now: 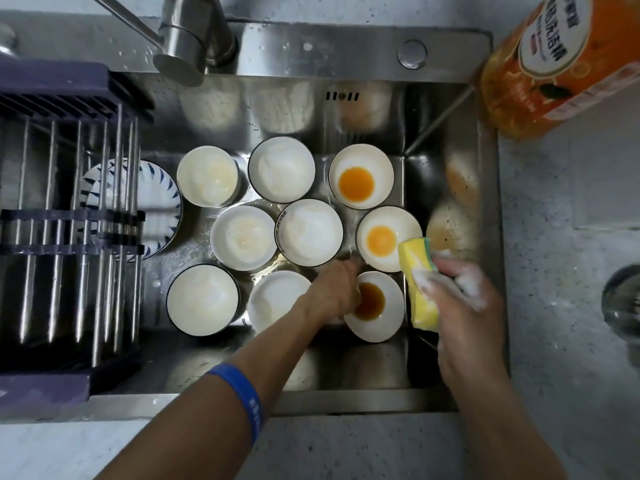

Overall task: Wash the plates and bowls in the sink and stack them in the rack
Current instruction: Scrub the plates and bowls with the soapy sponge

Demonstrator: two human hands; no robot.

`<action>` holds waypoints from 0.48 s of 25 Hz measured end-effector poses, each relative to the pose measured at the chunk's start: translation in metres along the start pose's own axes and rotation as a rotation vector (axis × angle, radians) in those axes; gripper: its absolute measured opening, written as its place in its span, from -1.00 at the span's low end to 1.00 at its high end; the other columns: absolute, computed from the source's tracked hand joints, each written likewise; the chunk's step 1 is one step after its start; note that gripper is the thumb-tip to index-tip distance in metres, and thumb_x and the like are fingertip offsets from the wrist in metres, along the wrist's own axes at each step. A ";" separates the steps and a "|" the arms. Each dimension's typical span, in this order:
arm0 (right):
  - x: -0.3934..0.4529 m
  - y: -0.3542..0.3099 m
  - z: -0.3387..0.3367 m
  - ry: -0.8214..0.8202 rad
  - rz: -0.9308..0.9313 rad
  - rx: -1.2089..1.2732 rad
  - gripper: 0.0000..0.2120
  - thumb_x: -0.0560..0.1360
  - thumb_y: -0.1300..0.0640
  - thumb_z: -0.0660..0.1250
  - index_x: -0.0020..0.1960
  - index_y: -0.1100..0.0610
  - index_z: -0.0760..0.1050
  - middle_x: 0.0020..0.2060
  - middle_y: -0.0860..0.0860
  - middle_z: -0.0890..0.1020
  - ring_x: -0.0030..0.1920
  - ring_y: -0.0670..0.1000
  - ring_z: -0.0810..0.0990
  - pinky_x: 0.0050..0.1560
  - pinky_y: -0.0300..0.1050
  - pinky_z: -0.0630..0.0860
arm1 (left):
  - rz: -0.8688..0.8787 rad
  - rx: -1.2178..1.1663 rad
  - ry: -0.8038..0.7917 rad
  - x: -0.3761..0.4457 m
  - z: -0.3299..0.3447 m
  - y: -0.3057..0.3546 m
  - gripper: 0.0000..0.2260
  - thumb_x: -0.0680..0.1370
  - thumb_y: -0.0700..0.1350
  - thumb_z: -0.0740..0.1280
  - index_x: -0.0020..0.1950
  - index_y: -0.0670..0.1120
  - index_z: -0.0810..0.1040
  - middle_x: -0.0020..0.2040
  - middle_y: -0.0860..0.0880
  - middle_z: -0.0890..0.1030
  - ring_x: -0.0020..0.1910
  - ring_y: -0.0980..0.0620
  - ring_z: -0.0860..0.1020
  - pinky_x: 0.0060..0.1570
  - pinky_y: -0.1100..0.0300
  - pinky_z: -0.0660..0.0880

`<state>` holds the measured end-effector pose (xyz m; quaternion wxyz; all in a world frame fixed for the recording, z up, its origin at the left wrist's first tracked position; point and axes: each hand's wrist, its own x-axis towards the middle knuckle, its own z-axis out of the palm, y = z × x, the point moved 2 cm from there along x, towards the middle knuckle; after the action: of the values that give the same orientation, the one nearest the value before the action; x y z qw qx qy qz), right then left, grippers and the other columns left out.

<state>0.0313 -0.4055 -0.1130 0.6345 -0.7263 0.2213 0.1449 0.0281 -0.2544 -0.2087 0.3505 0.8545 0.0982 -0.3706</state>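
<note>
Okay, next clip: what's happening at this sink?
A person is washing dishes. The right hand, covered in suds, holds a yellow sponge, while the left hand reaches down to the bowl with dark brown liquid at the near side of the sink. Nine bowls sit in the basin, two holding orange liquid. A blue-patterned plate lies below the dish rack, which looks empty. An orange detergent bottle stands at the far right corner.

We see a pale speckled stone table (568, 375) surrounding the steel basin, a brushed-metal faucet (194, 32) at the back, an orange detergent bottle (554, 60) standing right, under dim light.
</note>
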 end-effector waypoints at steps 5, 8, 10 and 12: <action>-0.003 -0.004 0.016 -0.079 -0.276 -0.274 -0.77 0.33 0.19 0.43 -0.02 0.03 0.63 0.05 -0.09 0.64 0.08 -0.12 0.62 0.07 -0.29 0.50 | -0.144 -0.680 -0.087 -0.036 -0.028 -0.025 -0.64 0.48 -0.39 0.18 0.20 -0.05 0.38 0.12 -0.13 0.52 -0.02 -0.18 0.59 -0.34 -0.04 0.65; -0.002 -0.004 0.048 -0.173 -0.502 -0.519 -0.80 0.32 0.24 0.43 -0.06 0.13 0.67 0.02 -0.04 0.65 0.06 -0.13 0.60 0.11 -0.26 0.51 | -0.146 -1.021 -0.030 -0.048 -0.040 -0.031 -0.56 0.49 -0.43 0.13 0.22 0.01 0.42 0.04 -0.04 0.58 -0.04 -0.05 0.62 -0.27 -0.05 0.65; 0.004 0.000 0.070 -0.220 -0.644 -0.710 -0.79 0.33 0.23 0.42 -0.04 0.13 0.69 0.04 0.03 0.67 0.08 0.02 0.60 0.13 -0.08 0.54 | -0.132 -1.145 0.048 -0.049 -0.048 -0.030 -0.50 0.45 -0.44 0.09 0.14 0.08 0.51 -0.09 0.05 0.65 -0.17 0.09 0.65 -0.28 0.03 0.63; 0.011 0.007 0.090 -0.300 -0.760 -0.991 -0.79 0.34 0.18 0.44 -0.03 0.13 0.69 0.09 0.10 0.65 0.12 0.16 0.58 0.12 0.00 0.55 | -0.125 -1.233 0.152 -0.046 -0.053 -0.034 -0.50 0.38 -0.36 0.12 0.12 0.11 0.56 -0.07 0.02 0.67 -0.16 0.10 0.64 -0.23 0.06 0.61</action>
<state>0.0440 -0.3193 -0.1381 0.2547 -0.9329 -0.2360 0.0951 0.0110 -0.1894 -0.1688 0.7490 0.5117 0.3683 -0.2037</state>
